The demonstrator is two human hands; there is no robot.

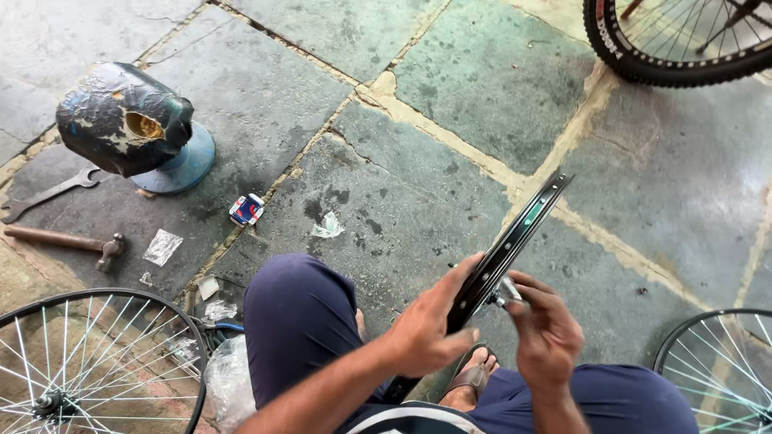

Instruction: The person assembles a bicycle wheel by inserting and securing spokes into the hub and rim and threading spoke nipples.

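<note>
A black bicycle wheel rim (515, 233) stands edge-on between my knees, slanting up to the right. My left hand (430, 321) grips its lower part, fingers wrapped over the rim's edge. My right hand (543, 329) is on the other side, fingertips pinched on the small metal axle part (507, 293) at the wheel's hub. My legs in dark blue trousers (297, 321) frame the wheel, and a sandalled foot (470, 378) shows under it.
On the stone floor (450, 80) stand a battered dark block on a blue disc base (129, 120), a wrench (48, 193), a hammer (64, 241), a small packet (246, 209) and plastic scraps. Spoked wheels lie at bottom left (88, 362), bottom right (724, 362); a tyred wheel (675, 48) top right.
</note>
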